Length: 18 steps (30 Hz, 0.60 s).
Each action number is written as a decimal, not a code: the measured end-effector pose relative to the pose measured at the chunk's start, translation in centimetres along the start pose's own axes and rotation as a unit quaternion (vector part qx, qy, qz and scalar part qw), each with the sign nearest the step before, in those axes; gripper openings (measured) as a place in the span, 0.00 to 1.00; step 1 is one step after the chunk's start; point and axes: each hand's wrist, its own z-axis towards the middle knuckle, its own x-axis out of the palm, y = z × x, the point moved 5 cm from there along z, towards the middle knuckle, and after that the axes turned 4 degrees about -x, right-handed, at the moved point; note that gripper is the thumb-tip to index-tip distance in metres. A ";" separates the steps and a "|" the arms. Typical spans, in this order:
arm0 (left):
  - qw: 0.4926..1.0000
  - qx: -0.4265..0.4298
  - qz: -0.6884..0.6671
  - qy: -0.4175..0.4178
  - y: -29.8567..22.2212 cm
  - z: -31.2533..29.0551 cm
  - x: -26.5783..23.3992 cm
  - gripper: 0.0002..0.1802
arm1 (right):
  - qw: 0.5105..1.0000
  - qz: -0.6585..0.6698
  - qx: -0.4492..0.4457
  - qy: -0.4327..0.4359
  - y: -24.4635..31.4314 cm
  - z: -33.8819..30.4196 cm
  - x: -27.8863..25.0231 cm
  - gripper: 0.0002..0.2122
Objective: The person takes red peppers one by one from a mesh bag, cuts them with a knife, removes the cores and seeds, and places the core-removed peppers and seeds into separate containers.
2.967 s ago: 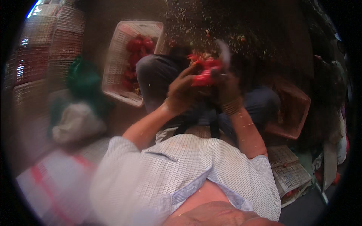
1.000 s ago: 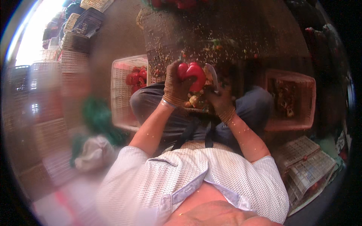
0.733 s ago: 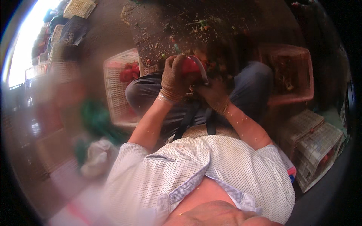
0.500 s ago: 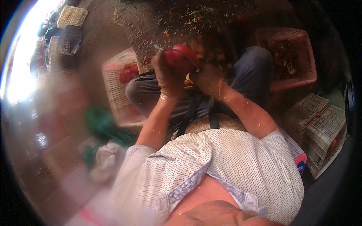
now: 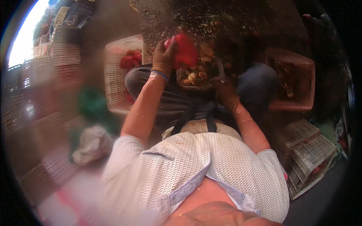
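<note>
A glossy red bell pepper (image 5: 186,52) is gripped in my gloved left hand (image 5: 164,57), held up in front of my knees. My gloved right hand (image 5: 227,93), lower and to the right, is closed around a knife whose pale, blurred blade (image 5: 220,70) points away from me. The blade and the pepper are apart. Below and between the hands, a container (image 5: 193,88) holds yellowish and greenish pepper cores and scraps. The handle of the knife is hidden in my fist.
At my left knee stands a pale plastic basket (image 5: 113,81) with red peppers (image 5: 131,59) inside. A reddish crate (image 5: 307,81) with scraps sits beyond my right knee. Seeds litter the dark surface (image 5: 162,22) ahead. Stacked crates (image 5: 68,56) line the far left; more baskets (image 5: 307,150) lie at right.
My hands have separated: the right hand with the knife has moved down and right, away from the pepper. The left hand still holds the pepper. The head view has shifted slightly.
</note>
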 end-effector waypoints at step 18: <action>0.951 -0.121 -0.195 0.208 1.3 -3.8 8.5 0.24 | 0.980 0.165 -0.053 0.097 12.2 -2.8 -1.6 0.19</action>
